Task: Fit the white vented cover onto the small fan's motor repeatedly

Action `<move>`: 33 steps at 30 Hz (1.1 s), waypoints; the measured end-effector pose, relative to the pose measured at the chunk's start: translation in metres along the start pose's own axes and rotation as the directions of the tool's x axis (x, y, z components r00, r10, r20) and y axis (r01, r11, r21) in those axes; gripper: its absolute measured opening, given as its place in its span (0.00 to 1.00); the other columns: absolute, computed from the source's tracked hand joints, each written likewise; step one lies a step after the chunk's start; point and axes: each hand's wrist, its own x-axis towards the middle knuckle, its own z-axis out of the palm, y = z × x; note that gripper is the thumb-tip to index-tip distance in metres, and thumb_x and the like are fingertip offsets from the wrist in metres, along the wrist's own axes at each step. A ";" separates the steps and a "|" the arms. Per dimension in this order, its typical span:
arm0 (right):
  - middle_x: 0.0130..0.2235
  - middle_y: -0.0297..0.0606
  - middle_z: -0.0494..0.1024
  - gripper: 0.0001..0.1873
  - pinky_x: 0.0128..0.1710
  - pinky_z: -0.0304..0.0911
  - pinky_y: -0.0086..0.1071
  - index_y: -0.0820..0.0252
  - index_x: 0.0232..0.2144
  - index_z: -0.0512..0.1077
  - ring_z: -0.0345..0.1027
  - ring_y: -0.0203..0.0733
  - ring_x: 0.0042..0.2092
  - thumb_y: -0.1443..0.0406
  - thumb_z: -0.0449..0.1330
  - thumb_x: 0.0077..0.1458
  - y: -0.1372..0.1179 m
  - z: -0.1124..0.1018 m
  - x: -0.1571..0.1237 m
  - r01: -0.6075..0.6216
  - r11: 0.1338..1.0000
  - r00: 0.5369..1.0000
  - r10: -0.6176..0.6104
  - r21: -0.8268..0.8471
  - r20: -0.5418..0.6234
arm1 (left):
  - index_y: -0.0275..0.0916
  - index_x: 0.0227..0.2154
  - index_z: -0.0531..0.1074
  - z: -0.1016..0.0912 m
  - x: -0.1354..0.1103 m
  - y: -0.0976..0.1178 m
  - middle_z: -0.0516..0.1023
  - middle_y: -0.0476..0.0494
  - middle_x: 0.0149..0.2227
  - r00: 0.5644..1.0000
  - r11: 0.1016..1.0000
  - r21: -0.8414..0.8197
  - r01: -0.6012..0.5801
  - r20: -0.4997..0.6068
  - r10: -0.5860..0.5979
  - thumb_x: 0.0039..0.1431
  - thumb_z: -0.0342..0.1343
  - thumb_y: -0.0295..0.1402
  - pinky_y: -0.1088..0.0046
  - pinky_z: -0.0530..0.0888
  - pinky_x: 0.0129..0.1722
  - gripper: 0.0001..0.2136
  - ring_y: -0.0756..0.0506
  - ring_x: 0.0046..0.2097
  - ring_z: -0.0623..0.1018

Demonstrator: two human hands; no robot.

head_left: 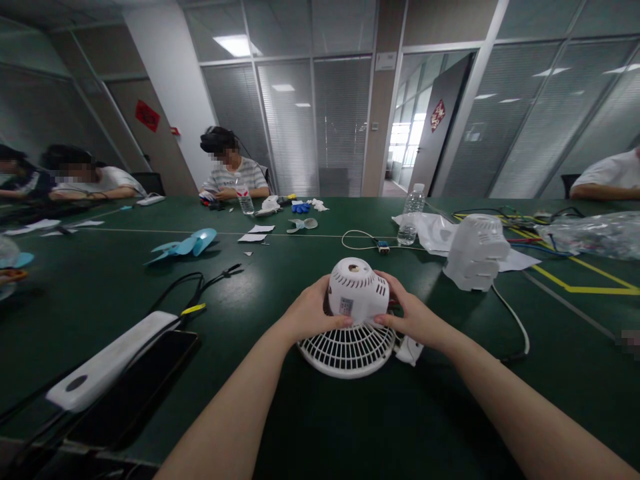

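A small white fan lies face down on the green table [350, 427], its round grille [347, 350] against the surface and its domed motor housing [357, 290] pointing up. My left hand [313, 312] grips the housing from the left, fingers curled round it. My right hand [413, 313] grips it from the right, thumb on the lower edge. A white base piece [410, 348] of the fan pokes out beneath my right hand.
A second white fan housing [475, 252] with a cable stands to the right. A white power strip [113, 360] and a dark phone [140, 390] lie at left. Blue fan blades [187, 245], a water bottle [411, 215], plastic bags and wires lie farther back. Other people sit around the table.
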 end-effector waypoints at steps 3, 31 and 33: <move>0.61 0.47 0.67 0.47 0.58 0.63 0.57 0.48 0.67 0.44 0.66 0.55 0.59 0.59 0.66 0.54 0.002 0.001 0.000 -0.009 1.000 1.000 0.009 -0.008 0.001 | 0.45 0.57 0.63 0.000 0.000 0.002 0.72 0.39 0.57 1.000 1.000 -0.027 0.015 0.011 -0.014 0.45 0.69 0.42 0.48 0.71 0.53 0.36 0.33 0.56 0.72; 0.62 0.45 0.65 0.42 0.58 0.63 0.54 0.49 0.65 0.50 0.64 0.54 0.60 0.56 0.65 0.55 0.005 -0.002 0.001 0.061 0.997 0.998 -0.062 0.049 0.003 | 0.44 0.56 0.63 -0.002 0.002 0.001 0.71 0.37 0.57 0.999 0.997 -0.072 0.034 0.044 -0.031 0.43 0.70 0.41 0.46 0.68 0.56 0.37 0.33 0.58 0.71; 0.61 0.46 0.66 0.39 0.59 0.62 0.55 0.50 0.65 0.50 0.64 0.55 0.60 0.55 0.63 0.57 0.005 -0.003 0.001 0.064 0.995 0.998 -0.064 0.073 0.007 | 0.44 0.57 0.62 -0.002 0.002 0.000 0.71 0.37 0.57 0.999 0.998 -0.056 0.025 0.047 -0.022 0.43 0.70 0.42 0.46 0.68 0.56 0.38 0.33 0.57 0.72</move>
